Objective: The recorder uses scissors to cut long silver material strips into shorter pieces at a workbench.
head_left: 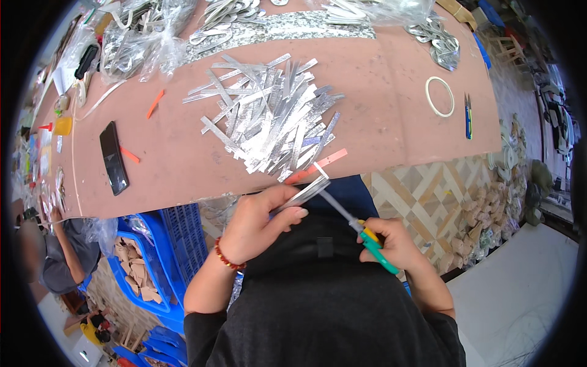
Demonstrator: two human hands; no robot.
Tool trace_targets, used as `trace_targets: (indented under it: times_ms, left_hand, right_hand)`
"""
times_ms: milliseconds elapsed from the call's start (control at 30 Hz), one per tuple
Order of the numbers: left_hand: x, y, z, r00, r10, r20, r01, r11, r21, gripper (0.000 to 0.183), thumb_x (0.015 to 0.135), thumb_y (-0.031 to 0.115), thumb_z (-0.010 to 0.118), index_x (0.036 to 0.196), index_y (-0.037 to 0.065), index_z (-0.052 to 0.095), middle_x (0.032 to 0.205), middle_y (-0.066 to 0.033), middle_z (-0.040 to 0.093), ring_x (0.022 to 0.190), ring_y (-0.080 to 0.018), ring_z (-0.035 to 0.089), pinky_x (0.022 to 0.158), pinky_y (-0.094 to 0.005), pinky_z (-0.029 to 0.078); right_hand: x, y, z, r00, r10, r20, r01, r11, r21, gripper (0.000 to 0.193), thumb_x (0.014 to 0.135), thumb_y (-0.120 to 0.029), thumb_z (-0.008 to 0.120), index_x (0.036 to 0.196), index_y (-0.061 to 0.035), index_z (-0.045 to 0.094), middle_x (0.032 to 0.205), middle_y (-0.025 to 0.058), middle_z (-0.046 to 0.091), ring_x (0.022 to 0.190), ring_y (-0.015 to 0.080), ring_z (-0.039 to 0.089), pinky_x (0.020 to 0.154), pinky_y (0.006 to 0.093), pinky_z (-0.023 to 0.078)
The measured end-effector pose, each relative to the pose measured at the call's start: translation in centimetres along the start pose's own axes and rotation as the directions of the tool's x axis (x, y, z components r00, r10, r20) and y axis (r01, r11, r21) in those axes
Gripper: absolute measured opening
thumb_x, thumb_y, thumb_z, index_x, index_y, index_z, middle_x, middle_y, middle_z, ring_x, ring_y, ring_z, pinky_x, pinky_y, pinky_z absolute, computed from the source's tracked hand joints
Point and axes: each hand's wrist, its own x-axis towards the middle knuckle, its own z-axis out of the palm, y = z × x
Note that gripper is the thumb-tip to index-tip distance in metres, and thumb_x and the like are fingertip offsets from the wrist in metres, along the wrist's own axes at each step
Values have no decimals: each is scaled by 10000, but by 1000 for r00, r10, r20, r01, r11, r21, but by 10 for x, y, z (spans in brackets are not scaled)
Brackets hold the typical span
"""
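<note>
Near the table's front edge, my left hand [263,223] is closed on a small stack of silver strips [309,192], pinched between thumb and fingers. A narrow white end sticks up from the stack. In my right hand [394,244] is a utility knife [378,248] with a green and yellow handle. Its long grey blade points up and left, and the tip meets or nearly meets the end of the stack. Just beyond my left hand lies a loose heap of silver strips [275,116] on the brown table top [379,110]. An orange strip [330,159] lies at the heap's near edge.
A black phone [114,159] lies at the left. A ring of pale tape [439,96] and blue-handled thread snips [468,119] lie right. Plastic bags [143,43] crowd the far side. Blue crates [153,263] stand below left. Another person's arm [68,251] reaches in at far left.
</note>
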Motion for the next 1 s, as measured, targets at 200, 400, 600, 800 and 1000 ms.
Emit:
trace_targets:
  times_ms: [200,400,600,800,1000]
  left_hand:
    - [-1,0,-21,988,-124,96,51,836,547,120,833,130,616,872,17,618,667,-97,619,611,-194,623,559,-284,463]
    - [-2,-2,-10,997,59,46,-74,880,470,161,856,151,604,924,5,615,753,-140,611,663,-237,598,589,-299,450]
    - [0,-9,-11,999,34,3,-32,885,464,147,895,118,553,878,-11,622,653,-17,563,587,-63,511,545,-206,405]
    - [-1,-12,-7,992,30,-125,27,899,437,111,854,123,605,874,15,615,610,-69,543,515,-123,474,515,-254,402]
    - [-5,-13,-1,966,130,-226,-19,899,437,82,830,89,617,868,16,617,621,-79,555,504,-115,484,502,-240,406]
  right_hand:
    - [-12,15,-6,968,239,-69,-195,901,387,134,783,-95,666,758,-17,560,620,-46,495,570,26,437,497,194,323]
    - [-7,11,-5,964,254,-80,-207,904,375,155,784,-124,675,745,-21,566,600,-50,457,572,20,406,496,202,323]
    - [-8,17,-4,970,241,-28,-224,934,280,176,825,-179,632,832,-11,582,653,-58,468,590,18,399,529,181,314]
    - [-5,9,2,963,263,-59,-220,895,387,170,800,-156,666,755,-22,570,619,-51,477,584,22,406,520,203,341]
    - [-5,11,2,969,247,-14,-225,903,365,281,830,-298,643,828,-23,586,671,-52,484,608,18,402,543,181,309]
